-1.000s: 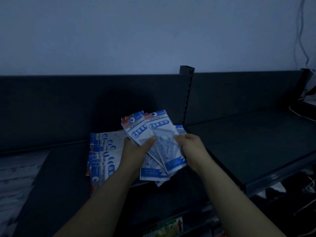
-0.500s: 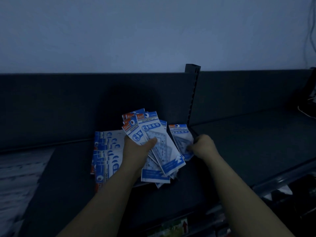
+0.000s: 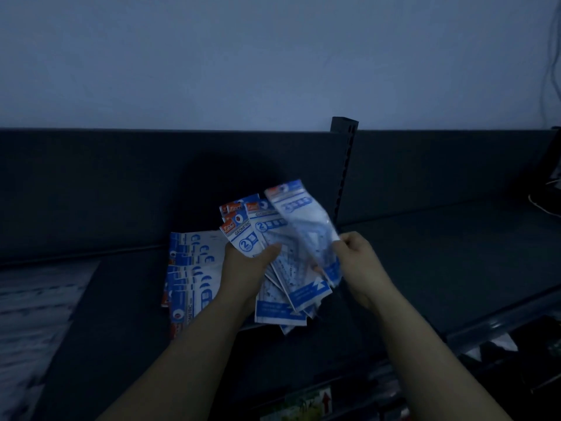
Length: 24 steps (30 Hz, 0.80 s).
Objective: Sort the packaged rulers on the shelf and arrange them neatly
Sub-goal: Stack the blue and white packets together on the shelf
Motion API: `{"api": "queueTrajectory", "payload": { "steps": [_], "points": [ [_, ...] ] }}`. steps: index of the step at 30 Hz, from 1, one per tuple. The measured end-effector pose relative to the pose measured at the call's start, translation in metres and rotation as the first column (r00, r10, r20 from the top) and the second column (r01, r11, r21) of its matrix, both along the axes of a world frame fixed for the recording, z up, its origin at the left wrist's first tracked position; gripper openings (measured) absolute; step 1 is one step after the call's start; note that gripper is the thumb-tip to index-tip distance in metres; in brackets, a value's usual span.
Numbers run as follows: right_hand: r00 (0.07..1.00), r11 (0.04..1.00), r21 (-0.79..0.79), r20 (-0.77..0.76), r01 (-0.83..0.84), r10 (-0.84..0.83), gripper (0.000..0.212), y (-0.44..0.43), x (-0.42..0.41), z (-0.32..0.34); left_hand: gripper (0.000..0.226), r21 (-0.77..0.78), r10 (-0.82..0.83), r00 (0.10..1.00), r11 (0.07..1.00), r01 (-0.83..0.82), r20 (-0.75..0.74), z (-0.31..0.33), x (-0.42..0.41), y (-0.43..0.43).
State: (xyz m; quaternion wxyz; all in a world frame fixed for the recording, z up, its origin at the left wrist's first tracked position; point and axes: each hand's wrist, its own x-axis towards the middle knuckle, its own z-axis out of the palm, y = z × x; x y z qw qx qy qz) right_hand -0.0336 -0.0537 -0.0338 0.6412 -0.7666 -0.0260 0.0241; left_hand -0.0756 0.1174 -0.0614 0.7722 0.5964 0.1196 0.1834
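Head view, the only one. Step in hand, as I judge it: gathering loose ruler packs into one bundle before laying them down squared. My left hand (image 3: 247,265) is closed on a fanned bundle of packs (image 3: 273,268), thumb across the front; I count at least four headers showing, possibly more hidden behind, exact number not readable in this dim light. My right hand (image 3: 353,259) pinches one further pack (image 3: 303,229) by its right edge, fingers narrow on the film; the pack is blurred and overlaps the top of the fan. All of this hangs above the shelf (image 3: 440,262), just left of the slotted upright (image 3: 344,165) at the back panel. On the shelf itself, toward its rear left of my hands, a flat overlapped stack of packs (image 3: 191,268) lies; roughly five or six edges show, count uncertain. Next move, in my judgement: seat the single pack flush onto the bundle, tap the lower edges even, then set the bundle beside the lying stack, headers aligned.
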Motion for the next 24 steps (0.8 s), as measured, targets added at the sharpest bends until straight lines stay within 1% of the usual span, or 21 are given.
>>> {"api": "queueTrajectory", "payload": {
  "steps": [3,6,7,8,9,11,12,13,14,15,16,18,20,22,23,24],
  "points": [
    [0.998,0.989,-0.149,0.064,0.002,0.008,0.015,0.011,-0.013,-0.009,0.035,-0.105,-0.034,0.999,0.994,0.034,-0.002,0.006,-0.007,-0.006],
    [0.987,0.955,-0.295,0.138,-0.035,0.079,0.017,0.017,-0.024,-0.011,0.030,-0.119,-0.056,0.998,0.991,0.054,-0.013,0.010,-0.014,-0.011],
    [0.983,0.943,-0.332,0.158,-0.036,0.093,0.017,0.017,-0.026,-0.013,0.032,-0.132,-0.058,0.998,0.990,0.054,-0.028,0.011,-0.015,-0.011],
    [0.983,0.943,-0.329,0.156,-0.043,0.100,0.016,0.015,-0.026,-0.013,0.032,-0.158,-0.060,0.997,0.986,0.053,-0.040,0.014,-0.017,-0.010],
    [0.986,0.958,-0.280,0.136,-0.060,0.102,0.017,0.013,-0.028,-0.011,0.030,-0.192,-0.065,0.997,0.980,0.055,-0.043,0.018,-0.018,-0.009],
    [0.989,0.985,-0.100,0.035,-0.140,0.144,0.035,0.007,-0.033,-0.003,0.027,-0.278,-0.073,0.997,0.958,0.064,-0.022,0.028,-0.023,-0.006],
    [0.979,0.979,-0.004,-0.012,-0.203,0.203,0.043,0.005,-0.037,0.001,0.025,-0.314,-0.080,0.997,0.947,0.074,-0.005,0.033,-0.026,-0.006],
    [0.957,0.956,0.085,-0.044,-0.281,0.285,0.044,0.006,-0.042,0.007,0.024,-0.335,-0.089,0.996,0.938,0.088,0.012,0.036,-0.030,-0.006],
    [0.925,0.917,0.161,-0.049,-0.365,0.376,0.038,0.009,-0.048,0.012,0.023,-0.345,-0.099,0.995,0.933,0.101,0.024,0.039,-0.034,-0.007],
    [0.894,0.880,0.195,-0.035,-0.433,0.447,0.033,0.013,-0.054,0.016,0.023,-0.353,-0.106,0.994,0.929,0.110,0.031,0.039,-0.039,-0.008],
    [0.875,0.863,0.173,-0.020,-0.474,0.484,0.033,0.018,-0.058,0.019,0.026,-0.365,-0.114,0.993,0.924,0.118,0.034,0.038,-0.044,-0.008],
    [0.857,0.856,0.048,-0.006,-0.514,0.515,0.044,0.028,-0.063,0.023,0.034,-0.405,-0.131,0.991,0.904,0.136,0.041,0.036,-0.057,-0.003],
    [0.837,0.836,-0.061,0.017,-0.545,0.547,0.052,0.032,-0.066,0.030,0.046,-0.403,-0.112,0.989,0.904,0.140,0.092,0.033,-0.069,0.012],
    [0.805,0.799,-0.182,0.057,-0.574,0.591,0.054,0.032,-0.068,0.039,0.056,-0.332,-0.024,0.988,0.940,0.074,0.152,0.032,-0.083,0.035],
    [0.776,0.761,-0.291,0.086,-0.580,0.625,0.054,0.032,-0.071,0.046,0.063,-0.270,0.049,0.985,0.963,-0.003,0.164,0.032,-0.092,0.049],
    [0.742,0.708,-0.423,0.115,-0.565,0.661,0.054,0.033,-0.075,0.051,0.073,-0.169,0.142,0.977,0.979,-0.114,0.162,0.031,-0.101,0.064]
  ]
}}
